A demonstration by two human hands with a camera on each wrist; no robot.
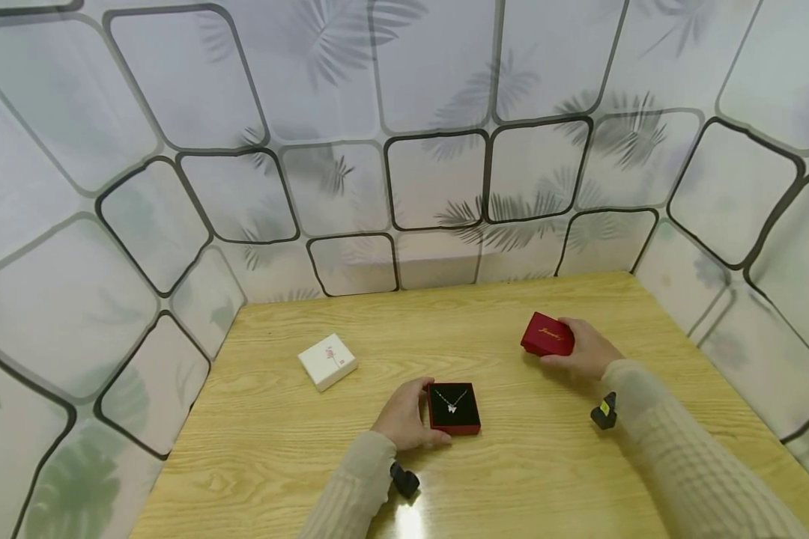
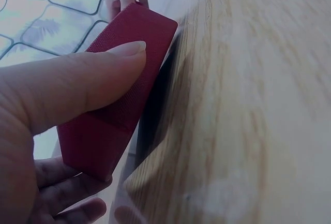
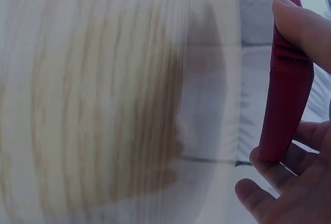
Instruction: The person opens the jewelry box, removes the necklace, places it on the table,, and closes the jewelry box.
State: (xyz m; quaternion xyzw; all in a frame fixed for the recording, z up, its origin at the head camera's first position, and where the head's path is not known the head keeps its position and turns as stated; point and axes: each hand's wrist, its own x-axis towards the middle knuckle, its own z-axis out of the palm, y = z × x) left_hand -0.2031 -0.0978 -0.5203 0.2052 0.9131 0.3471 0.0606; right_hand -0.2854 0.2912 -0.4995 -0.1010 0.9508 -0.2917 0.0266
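Note:
My left hand (image 1: pixel 404 416) grips an uncovered red jewelry box (image 1: pixel 454 430) by its left side near the table's middle. The thumb lies along the near wall, and in the left wrist view the box (image 2: pixel 98 144) has fingers under its far edge. Inside, a silver necklace (image 1: pixel 452 409) with a butterfly-shaped pendant lies on a black insert. Off to the right, my right hand (image 1: pixel 585 350) pinches a red box lid (image 1: pixel 546 335) with gold lettering on top. In the right wrist view the lid (image 3: pixel 287 100) is edge-on between thumb and fingers, with a shadow on the tabletop.
A small white box (image 1: pixel 326 361) with a printed pink flower lies at the left of the wooden table (image 1: pixel 256 434). Patterned fabric walls (image 1: pixel 438 180) stand behind the table and along both sides. A black wrist device (image 1: pixel 404 479) is worn on each wrist.

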